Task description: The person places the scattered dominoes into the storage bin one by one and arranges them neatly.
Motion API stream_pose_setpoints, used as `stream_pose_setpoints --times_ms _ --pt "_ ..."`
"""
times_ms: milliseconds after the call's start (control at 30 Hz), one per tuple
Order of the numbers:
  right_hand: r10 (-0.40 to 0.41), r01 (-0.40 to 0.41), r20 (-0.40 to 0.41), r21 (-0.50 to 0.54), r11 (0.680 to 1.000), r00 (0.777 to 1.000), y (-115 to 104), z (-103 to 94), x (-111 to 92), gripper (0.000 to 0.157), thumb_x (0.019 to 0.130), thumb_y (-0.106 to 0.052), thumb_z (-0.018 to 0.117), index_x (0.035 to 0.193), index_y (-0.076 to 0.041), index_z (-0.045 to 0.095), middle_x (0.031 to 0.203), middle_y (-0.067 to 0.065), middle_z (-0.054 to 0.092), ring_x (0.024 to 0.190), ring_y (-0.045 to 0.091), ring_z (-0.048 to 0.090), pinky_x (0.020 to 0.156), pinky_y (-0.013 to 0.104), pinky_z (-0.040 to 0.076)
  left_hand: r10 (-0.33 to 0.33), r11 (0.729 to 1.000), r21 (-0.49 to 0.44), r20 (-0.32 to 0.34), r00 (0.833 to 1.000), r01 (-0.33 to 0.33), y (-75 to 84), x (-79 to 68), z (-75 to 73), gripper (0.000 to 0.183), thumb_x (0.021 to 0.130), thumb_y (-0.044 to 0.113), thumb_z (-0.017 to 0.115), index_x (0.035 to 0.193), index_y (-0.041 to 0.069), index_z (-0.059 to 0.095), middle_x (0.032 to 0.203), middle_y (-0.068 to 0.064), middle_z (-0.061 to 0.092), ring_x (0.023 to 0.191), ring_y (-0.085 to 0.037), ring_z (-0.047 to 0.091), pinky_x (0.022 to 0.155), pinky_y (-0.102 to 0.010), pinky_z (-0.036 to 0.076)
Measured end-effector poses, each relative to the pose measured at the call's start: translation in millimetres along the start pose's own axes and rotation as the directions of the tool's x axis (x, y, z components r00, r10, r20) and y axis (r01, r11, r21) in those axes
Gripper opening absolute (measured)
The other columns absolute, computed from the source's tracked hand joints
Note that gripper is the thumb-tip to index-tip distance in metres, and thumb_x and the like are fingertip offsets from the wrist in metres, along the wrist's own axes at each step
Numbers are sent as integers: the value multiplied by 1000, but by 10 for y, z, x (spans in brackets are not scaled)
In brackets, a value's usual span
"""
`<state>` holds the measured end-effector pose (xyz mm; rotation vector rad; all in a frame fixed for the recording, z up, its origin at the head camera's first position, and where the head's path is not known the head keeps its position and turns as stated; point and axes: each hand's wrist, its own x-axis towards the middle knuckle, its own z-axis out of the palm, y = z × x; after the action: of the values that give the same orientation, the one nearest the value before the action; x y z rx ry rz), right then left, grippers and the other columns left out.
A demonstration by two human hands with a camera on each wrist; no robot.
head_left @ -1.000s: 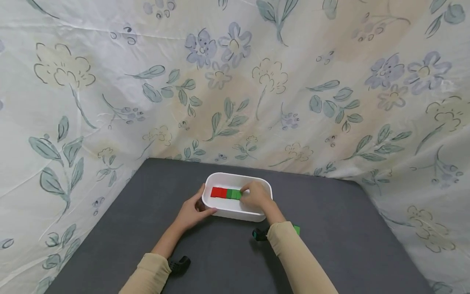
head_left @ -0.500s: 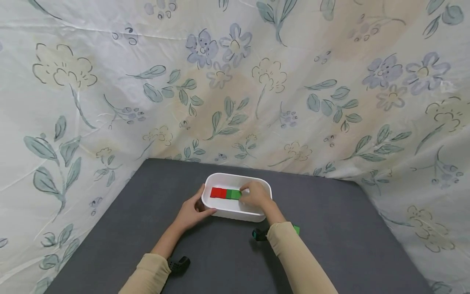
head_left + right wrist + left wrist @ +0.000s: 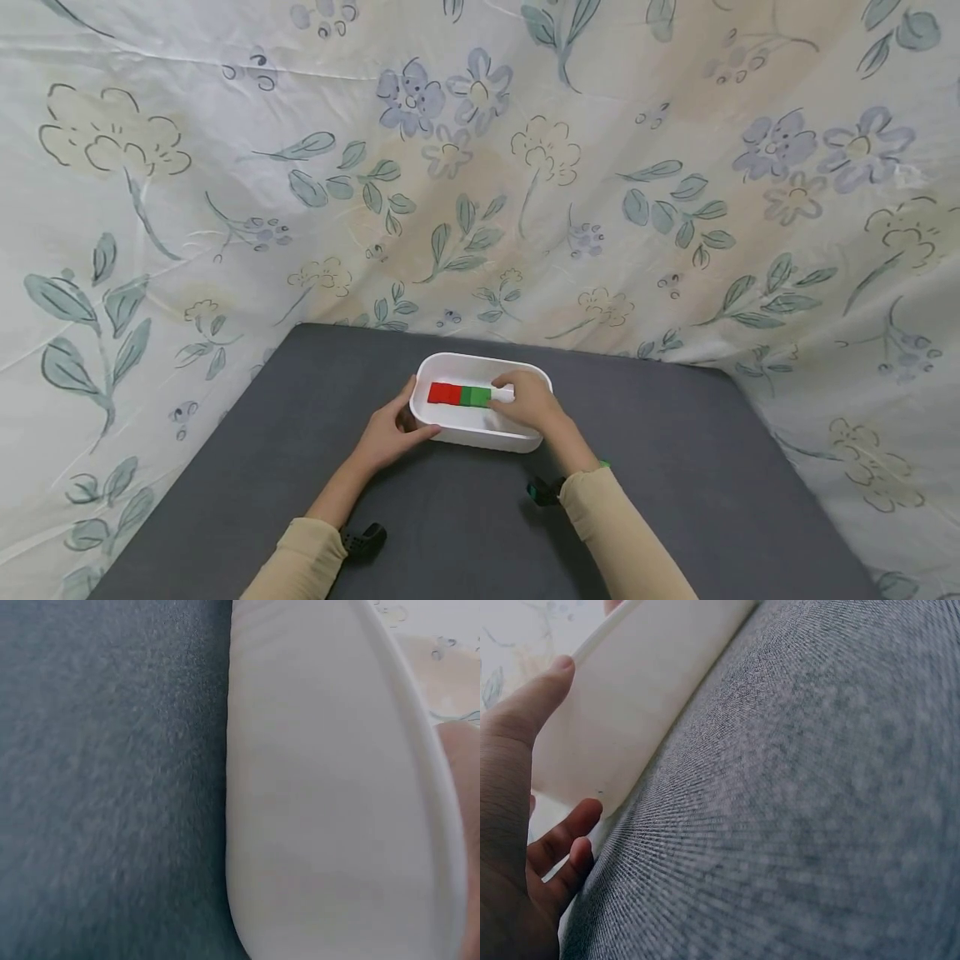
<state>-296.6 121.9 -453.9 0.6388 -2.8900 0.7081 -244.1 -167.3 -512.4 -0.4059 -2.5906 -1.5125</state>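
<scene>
A white plastic tub [image 3: 465, 435] sits on the dark table. Inside it, a short row of flat square blocks runs crosswise: red blocks [image 3: 445, 393] on the left, green blocks [image 3: 476, 397] on the right. My left hand [image 3: 386, 435] holds the tub's left end, thumb over the front rim and fingers around the side; in the left wrist view the thumb [image 3: 551, 686] lies along the tub wall. My right hand [image 3: 528, 402] reaches in over the right end. Its thumb and forefinger are spread at the row's green end, with white tub floor showing between them.
A small green piece [image 3: 603, 464] peeks out from behind the right sleeve on the table [image 3: 465, 517]. Black wrist cameras [image 3: 365, 542] hang beneath both forearms. A floral curtain [image 3: 480, 208] encloses the table's back and sides.
My right thumb and forefinger have parted from the green end of the row and drawn slightly right, uncovering white floor. The right forearm has shifted right. My left hand stays on the tub.
</scene>
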Motion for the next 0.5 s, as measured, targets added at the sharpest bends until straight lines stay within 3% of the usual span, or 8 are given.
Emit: stream_pose_setpoints --times_ms 133,500 --pt "-28 29 -56 13 1000 998 -16 -94 -165 34 91 -21 81 120 -4 79 119 9 77 93 26 69 83 45 56 6 1000 0 0 1000 -6 -3 -5 3 103 88 35 89 168 10 30 91 -2 64 77 -13 55 67 -26 46" --pt "-33 42 -188 43 998 982 39 -395 -694 36 89 -20 86 122 -7 78 118 9 76 91 30 64 75 41 51 15 1000 -2 -1 1000 -15 3 -15 -8 103 87 34 89 168 9 30 91 -1 64 78 -13 55 66 -26 46"
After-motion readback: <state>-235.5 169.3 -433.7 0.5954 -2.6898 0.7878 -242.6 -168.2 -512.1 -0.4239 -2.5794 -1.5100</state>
